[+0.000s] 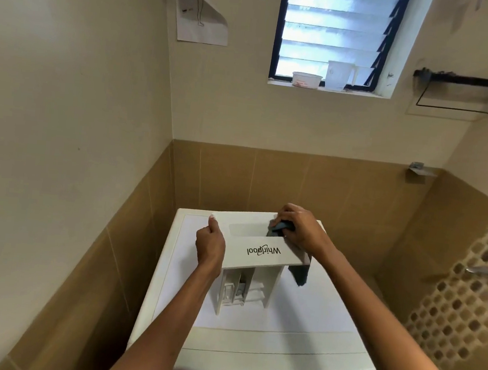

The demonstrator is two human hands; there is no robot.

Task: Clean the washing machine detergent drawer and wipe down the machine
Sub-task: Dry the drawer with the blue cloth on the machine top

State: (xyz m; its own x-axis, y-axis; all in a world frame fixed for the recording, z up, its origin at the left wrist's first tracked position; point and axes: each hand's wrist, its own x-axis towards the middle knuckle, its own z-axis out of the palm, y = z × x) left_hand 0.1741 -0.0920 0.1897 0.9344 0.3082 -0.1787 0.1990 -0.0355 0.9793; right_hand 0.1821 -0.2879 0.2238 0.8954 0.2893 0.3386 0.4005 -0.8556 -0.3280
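Observation:
The white detergent drawer [255, 253] stands on end on top of the white washing machine [298, 318], its Whirlpool front panel facing up and its compartments facing me. My left hand [209, 242] grips the panel's left end. My right hand [299, 227] holds a dark teal cloth [299, 273] bunched against the panel's right end by the handle recess. A tail of the cloth hangs down past the panel's right edge.
The machine sits in a corner between tiled walls. A window [334, 35] above has a tub [306, 80] and a jug [338, 74] on its sill. A wall rack [466, 87] and a mosaic-tiled wall with a tap [487, 271] are on the right.

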